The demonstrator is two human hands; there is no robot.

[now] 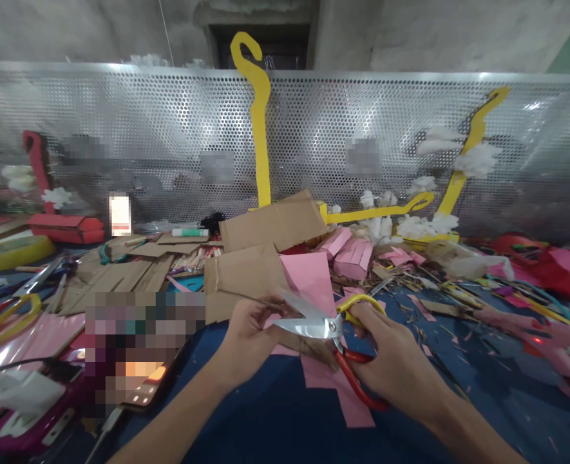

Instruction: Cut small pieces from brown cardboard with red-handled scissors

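In the middle of the head view, my right hand (391,357) is closed around the handles, one yellow and one red, of a pair of scissors (332,327). The blades point left, spread apart, towards my left hand (248,341). My left fingers are closed on a narrow cardboard strip (308,348), which passes below the lower blade. How much of it lies inside my hand is hidden. Pink paper (308,277) lies behind the blades, and more pink pieces (352,403) show underneath. A larger cardboard sheet (246,277) lies just beyond my left hand.
Yellow hook-topped paper shapes (261,142) stand before a perforated metal panel (169,122). A lit phone (142,393) lies left, near yellow-handled scissors (36,309) and a tape roll (17,251). A pink glue gun (531,328) rests right. Scraps cover much of the blue tabletop (260,419).
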